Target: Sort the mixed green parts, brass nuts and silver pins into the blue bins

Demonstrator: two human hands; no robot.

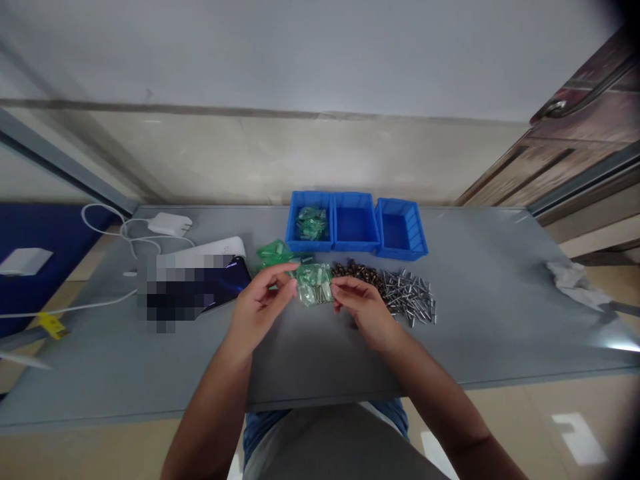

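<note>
My left hand (263, 307) and my right hand (363, 310) pinch opposite edges of a small clear green-tinted plastic bag (314, 284) holding short metal parts, just above the grey table (475, 320). Right of the bag lies a heap of dark bronze-coloured screws (357, 272), touching a spread of silver rivets (410, 295). Beyond my left fingertips lie more green plastic bags (275, 253). A blue plastic bin (310, 207) behind the hands holds several similar bags.
Two more blue bins (356, 223) stand in a row with the first. A white charger (170, 224) with cable and a blurred-out tablet (200, 287) lie at the left. A crumpled grey cloth (575, 283) sits at the right table edge, near a wooden door (565, 153).
</note>
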